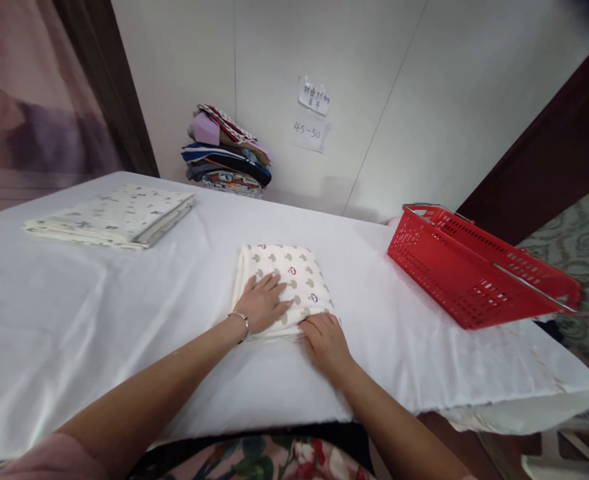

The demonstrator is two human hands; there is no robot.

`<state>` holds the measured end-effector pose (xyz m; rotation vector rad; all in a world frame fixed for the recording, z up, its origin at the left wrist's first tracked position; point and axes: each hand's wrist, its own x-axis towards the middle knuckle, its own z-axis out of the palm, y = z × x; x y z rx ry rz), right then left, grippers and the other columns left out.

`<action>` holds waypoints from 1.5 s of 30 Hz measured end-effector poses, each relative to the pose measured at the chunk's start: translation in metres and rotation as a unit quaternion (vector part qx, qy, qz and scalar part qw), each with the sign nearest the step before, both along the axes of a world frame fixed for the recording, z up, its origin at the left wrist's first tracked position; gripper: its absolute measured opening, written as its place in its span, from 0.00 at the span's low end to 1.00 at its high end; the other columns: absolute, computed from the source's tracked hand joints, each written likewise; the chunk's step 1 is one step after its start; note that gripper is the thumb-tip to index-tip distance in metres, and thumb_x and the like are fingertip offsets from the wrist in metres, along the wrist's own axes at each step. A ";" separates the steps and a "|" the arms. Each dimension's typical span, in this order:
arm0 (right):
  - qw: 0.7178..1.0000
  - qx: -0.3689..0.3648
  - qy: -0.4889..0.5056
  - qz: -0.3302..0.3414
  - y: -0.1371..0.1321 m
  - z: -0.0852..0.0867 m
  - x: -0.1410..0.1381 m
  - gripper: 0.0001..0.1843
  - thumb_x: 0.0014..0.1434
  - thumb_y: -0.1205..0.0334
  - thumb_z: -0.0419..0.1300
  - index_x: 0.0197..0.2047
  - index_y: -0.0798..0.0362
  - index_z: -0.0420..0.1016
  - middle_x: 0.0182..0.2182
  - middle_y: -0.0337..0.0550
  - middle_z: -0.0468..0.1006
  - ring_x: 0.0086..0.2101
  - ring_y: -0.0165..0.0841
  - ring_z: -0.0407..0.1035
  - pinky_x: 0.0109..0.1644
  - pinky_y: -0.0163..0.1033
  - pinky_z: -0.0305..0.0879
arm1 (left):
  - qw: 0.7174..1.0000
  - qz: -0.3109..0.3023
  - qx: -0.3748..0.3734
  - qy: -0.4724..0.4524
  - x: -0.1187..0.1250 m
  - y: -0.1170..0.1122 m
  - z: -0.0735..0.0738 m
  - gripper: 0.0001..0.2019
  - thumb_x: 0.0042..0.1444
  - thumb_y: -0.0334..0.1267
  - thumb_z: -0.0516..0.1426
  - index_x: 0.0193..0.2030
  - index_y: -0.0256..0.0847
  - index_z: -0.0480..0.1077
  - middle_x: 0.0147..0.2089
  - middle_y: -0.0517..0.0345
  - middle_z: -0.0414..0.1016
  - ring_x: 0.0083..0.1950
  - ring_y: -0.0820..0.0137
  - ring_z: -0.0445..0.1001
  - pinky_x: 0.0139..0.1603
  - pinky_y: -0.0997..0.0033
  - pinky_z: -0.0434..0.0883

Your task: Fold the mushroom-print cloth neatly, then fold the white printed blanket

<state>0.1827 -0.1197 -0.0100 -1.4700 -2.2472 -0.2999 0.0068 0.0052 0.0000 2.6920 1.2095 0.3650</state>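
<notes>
In the middle of the table lies a folded white cloth [299, 283] printed with grey mushrooms and a few red and purple ones. My left hand [262, 305], with a bracelet at the wrist, rests flat on its left part, fingers spread. At the cloth's near right corner, my right hand [326, 341] has its fingers bent together over the edge, gripping it; the thumb is mostly hidden. Farther left is a larger folded white cloth [119, 212] with small dark and green prints, apart from both hands.
A red plastic basket [454, 267] with metal handles stands on the right of the white-covered table [374, 293]. Beyond the far edge, a stack of folded fabrics [227, 157] sits against the wall, beside paper signs [314, 99]. A pink curtain [29, 100] hangs at left.
</notes>
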 end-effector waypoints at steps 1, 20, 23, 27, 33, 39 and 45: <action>1.000 0.001 0.000 -0.001 0.000 0.000 0.000 0.14 0.54 0.73 0.51 0.43 0.55 0.69 0.37 0.46 0.71 0.40 0.35 0.61 0.42 0.40 0.53 | 1.000 -0.001 0.000 -0.001 -0.001 0.000 0.000 0.28 0.58 0.57 0.39 0.60 0.47 0.58 0.66 0.55 0.51 0.67 0.60 0.45 0.64 0.49 0.41; 0.999 -0.034 0.031 -0.017 -0.002 0.003 -0.005 0.17 0.55 0.74 0.49 0.47 0.54 0.67 0.43 0.48 0.70 0.44 0.38 0.60 0.46 0.44 0.54 | 0.997 -0.048 0.019 -0.054 -0.012 -0.014 0.007 0.23 0.58 0.55 0.43 0.52 0.47 0.66 0.59 0.59 0.63 0.63 0.63 0.54 0.63 0.55 0.48; 0.999 -0.033 0.022 -0.034 -0.001 0.004 -0.007 0.17 0.55 0.74 0.49 0.46 0.54 0.68 0.41 0.48 0.70 0.42 0.38 0.60 0.46 0.44 0.55 | 0.997 -0.049 0.027 -0.053 -0.010 -0.013 0.005 0.24 0.59 0.55 0.42 0.53 0.47 0.66 0.60 0.59 0.63 0.63 0.63 0.54 0.63 0.55 0.47; 0.999 -0.024 0.017 -0.021 0.000 0.005 -0.005 0.14 0.54 0.73 0.50 0.43 0.54 0.70 0.38 0.47 0.71 0.40 0.37 0.61 0.42 0.43 0.56 | 0.996 -0.054 0.033 -0.063 -0.012 -0.014 0.004 0.23 0.59 0.54 0.42 0.52 0.47 0.66 0.59 0.59 0.64 0.63 0.63 0.55 0.62 0.55 0.49; 1.000 -0.006 0.011 -0.018 -0.004 0.004 -0.002 0.14 0.56 0.72 0.48 0.43 0.54 0.69 0.38 0.47 0.71 0.40 0.36 0.61 0.41 0.42 0.57 | 0.992 -0.072 0.043 -0.093 -0.015 -0.014 0.006 0.21 0.59 0.53 0.44 0.50 0.47 0.67 0.57 0.58 0.66 0.61 0.62 0.57 0.60 0.55 0.52; 1.000 0.009 0.017 -0.011 -0.007 0.003 -0.001 0.14 0.56 0.73 0.48 0.42 0.54 0.70 0.37 0.47 0.71 0.39 0.36 0.62 0.39 0.41 0.57 | 0.989 -0.081 0.038 -0.114 -0.016 -0.016 0.009 0.19 0.59 0.51 0.45 0.50 0.47 0.66 0.56 0.58 0.67 0.60 0.62 0.59 0.60 0.55 0.53; 0.998 -0.039 0.041 0.019 -0.011 0.012 0.003 0.15 0.56 0.72 0.49 0.45 0.53 0.69 0.40 0.47 0.72 0.41 0.37 0.63 0.42 0.44 0.60 | 0.988 -0.087 0.049 -0.120 -0.016 -0.017 0.010 0.18 0.59 0.50 0.45 0.49 0.46 0.66 0.55 0.58 0.68 0.59 0.62 0.60 0.59 0.55 0.54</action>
